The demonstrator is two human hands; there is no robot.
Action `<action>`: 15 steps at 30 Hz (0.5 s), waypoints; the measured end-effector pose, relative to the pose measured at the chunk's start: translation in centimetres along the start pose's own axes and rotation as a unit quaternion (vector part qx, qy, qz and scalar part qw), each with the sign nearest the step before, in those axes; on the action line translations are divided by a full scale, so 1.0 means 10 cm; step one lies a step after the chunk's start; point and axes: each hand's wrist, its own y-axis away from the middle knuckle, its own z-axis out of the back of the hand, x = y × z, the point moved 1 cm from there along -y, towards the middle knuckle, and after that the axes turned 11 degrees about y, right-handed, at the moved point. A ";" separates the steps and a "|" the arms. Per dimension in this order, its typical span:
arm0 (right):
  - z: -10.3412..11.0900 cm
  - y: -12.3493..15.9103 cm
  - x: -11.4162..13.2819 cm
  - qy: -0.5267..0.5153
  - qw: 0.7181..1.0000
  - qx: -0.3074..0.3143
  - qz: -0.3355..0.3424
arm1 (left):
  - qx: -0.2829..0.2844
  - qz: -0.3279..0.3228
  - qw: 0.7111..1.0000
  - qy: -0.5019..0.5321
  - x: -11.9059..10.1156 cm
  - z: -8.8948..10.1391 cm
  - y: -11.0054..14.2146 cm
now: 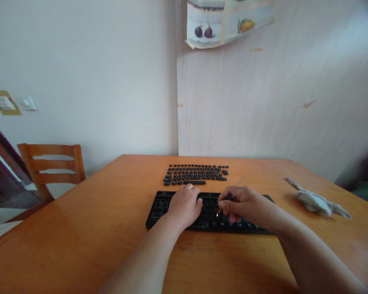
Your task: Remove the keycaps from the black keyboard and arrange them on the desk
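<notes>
Bare left hand (185,204) rests released on a black plastic keyboard (205,229); the right hand (221,204) pinches a slim tool (218,212); loose black keycaps (194,182) bear unreadable lettering.

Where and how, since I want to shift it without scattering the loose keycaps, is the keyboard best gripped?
Probably by the left short edge of the keyboard, from the left: that end juts past the left hand, while the right hand and wrist cover much of the other. It lies flat, so pinch its rim; the loose keycaps are beyond its far edge.
</notes>
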 end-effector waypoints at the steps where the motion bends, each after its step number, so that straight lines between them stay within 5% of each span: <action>1: 0.00 0.00 0.00 0.005 1.000 0.004 0.001 | 0.002 -0.004 1.000 -0.001 0.00 0.00 0.00; 15: -0.06 0.07 0.13 0.035 0.998 0.047 -0.011 | 0.008 -0.010 1.000 -0.013 0.01 0.00 -0.01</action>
